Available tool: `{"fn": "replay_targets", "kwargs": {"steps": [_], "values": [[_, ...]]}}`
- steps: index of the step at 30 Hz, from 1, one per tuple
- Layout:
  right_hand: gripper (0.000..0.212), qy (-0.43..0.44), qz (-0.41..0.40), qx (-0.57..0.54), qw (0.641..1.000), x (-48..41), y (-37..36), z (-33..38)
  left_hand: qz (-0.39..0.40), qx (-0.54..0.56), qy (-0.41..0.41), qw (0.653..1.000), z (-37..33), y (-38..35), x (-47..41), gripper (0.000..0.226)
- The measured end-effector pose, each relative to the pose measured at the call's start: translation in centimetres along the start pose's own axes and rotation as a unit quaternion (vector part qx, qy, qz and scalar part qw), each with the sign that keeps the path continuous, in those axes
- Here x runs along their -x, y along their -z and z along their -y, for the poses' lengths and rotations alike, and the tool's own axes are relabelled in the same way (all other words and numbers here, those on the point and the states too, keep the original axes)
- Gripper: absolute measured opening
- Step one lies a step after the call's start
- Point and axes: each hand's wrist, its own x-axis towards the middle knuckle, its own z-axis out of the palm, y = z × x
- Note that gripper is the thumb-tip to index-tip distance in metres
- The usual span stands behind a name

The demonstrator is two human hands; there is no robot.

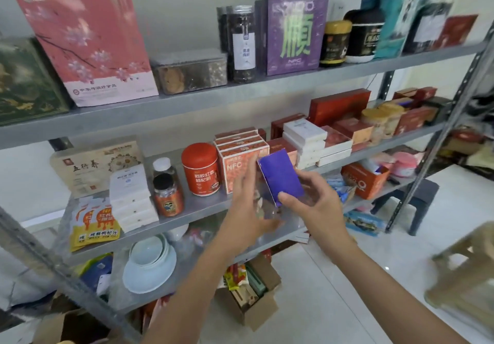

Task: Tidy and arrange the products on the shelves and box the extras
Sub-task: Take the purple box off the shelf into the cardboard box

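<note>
Holding a small purple box (280,176), the right hand (311,199) has its thumb on the front and its fingers (310,180) curled behind it, so it grips the box tight. That box is up in the air, tilted a little, just in front of the middle shelf (203,204). The left hand (247,204) is right beside it with the fingers spread open and flat, holding nothing; it is blurry, and I cannot tell if it touches the box. Just behind the hands stands a row of orange NFC boxes (238,156) on the middle shelf. Left of them sits a red tub (201,168), then two little bottles (167,188), one behind the other. Next comes a stack of white boxes (132,196), and beside it some yellow packets (92,226) hang over the shelf edge. To the right of the hands are more white boxes (304,140) and many red boxes (339,107). On the top shelf (240,92) there is a big pink box (85,36) with flowers, a clear tub (190,69), a tall dark jar (242,44) and a big purple box (292,35). On the lower shelf, white bowls (149,261) sit in a pile. Down on the floor (334,290) is an open cardboard box (250,298) with packets inside.
</note>
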Motion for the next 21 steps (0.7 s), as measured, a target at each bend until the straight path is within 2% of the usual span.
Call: {"fn": "replay_targets", "kwargs": {"steps": [1, 3, 5, 8, 10, 15, 17, 19, 21], "values": [[0.035, -0.016, -0.002, -0.017, 1.000, -0.3, 0.9, -0.4, -0.042, -0.052, -0.034, 0.997, -0.2, -1.2, -1.2, 0.118], [0.028, -0.064, -0.002, -0.060, 0.996, -0.9, 2.7, -1.2, -0.101, -0.087, -0.085, 0.987, -0.5, -3.6, -3.4, 0.102], [0.029, -0.113, 0.004, -0.050, 0.992, -1.8, 5.0, -1.8, -0.097, -0.105, -0.102, 0.984, -0.5, -5.7, -5.0, 0.091], [0.044, -0.121, 0.026, 0.085, 0.989, -3.4, 8.8, -2.5, -0.069, -0.179, -0.128, 0.973, -0.1, -8.7, -6.4, 0.084], [0.056, -0.131, 0.043, 0.133, 0.981, -3.9, 10.6, -2.7, -0.073, -0.220, -0.152, 0.961, 0.2, -10.6, -7.0, 0.081], [0.065, -0.137, 0.030, 0.199, 0.970, -4.9, 12.9, -3.8, -0.100, -0.316, -0.224, 0.917, -0.4, -13.7, -8.7, 0.085], [0.067, -0.141, 0.026, 0.232, 0.962, -5.4, 13.5, -4.3, -0.092, -0.316, -0.234, 0.915, -0.4, -14.5, -9.2, 0.087], [0.057, -0.136, 0.037, 0.242, 0.960, -5.8, 14.5, -4.5, -0.067, -0.304, -0.233, 0.921, -0.4, -15.3, -9.6, 0.087], [0.036, -0.136, 0.043, 0.203, 0.969, -6.3, 15.9, -4.7, -0.038, -0.271, -0.205, 0.940, -0.3, -15.5, -10.1, 0.083]]}}
